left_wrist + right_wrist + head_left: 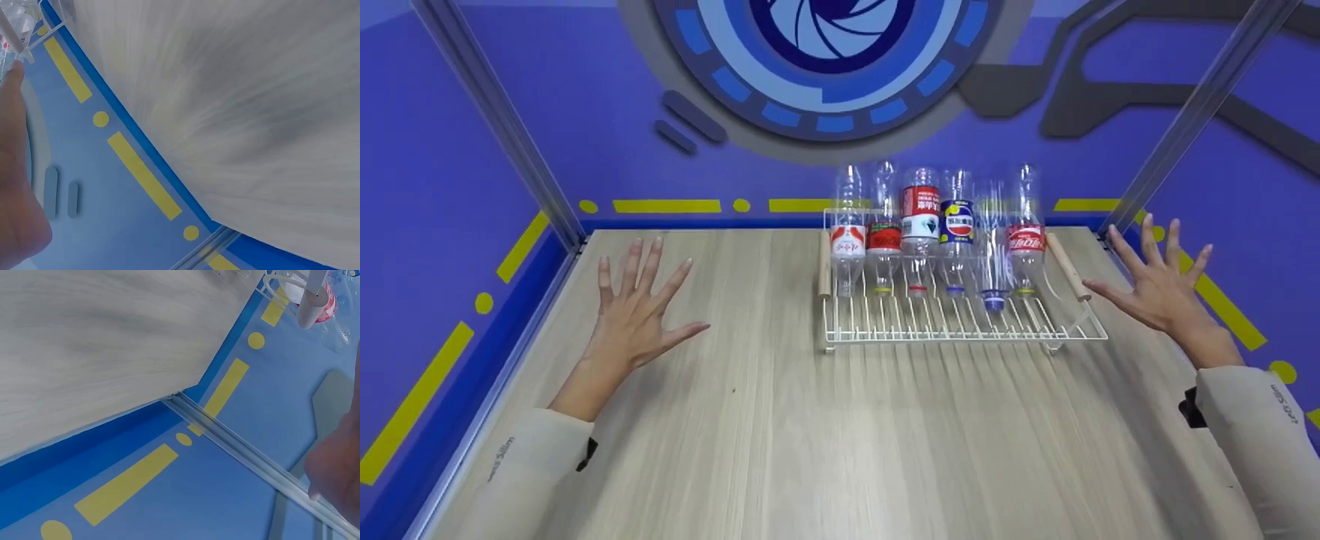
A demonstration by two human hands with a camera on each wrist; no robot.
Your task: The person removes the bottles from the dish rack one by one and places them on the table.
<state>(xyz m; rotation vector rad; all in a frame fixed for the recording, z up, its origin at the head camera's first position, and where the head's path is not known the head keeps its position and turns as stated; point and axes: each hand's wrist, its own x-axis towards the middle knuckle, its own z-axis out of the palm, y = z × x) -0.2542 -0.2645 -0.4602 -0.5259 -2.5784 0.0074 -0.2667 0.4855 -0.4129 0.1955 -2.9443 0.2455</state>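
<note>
My left hand (pixel 634 322) is held above the left side of the table with its fingers spread straight and nothing in it. On the other side, my right hand (pixel 1162 292) is spread the same way, its thumb tip near the rack's right wooden handle (pixel 1069 266) in the head view. A white wire rack (pixel 960 340) stands towards the back right of the table. Several clear plastic bottles lean in it in a row with their caps towards me, among them a cola bottle (pixel 1026 238) and one with a blue label (pixel 957 223).
A second wooden handle (pixel 824 264) is on the rack's left side. The wood-grain table (pixel 780 442) ends against blue and purple panels (pixel 577 112) with yellow marks. Metal posts (pixel 502 120) rise at the two back corners.
</note>
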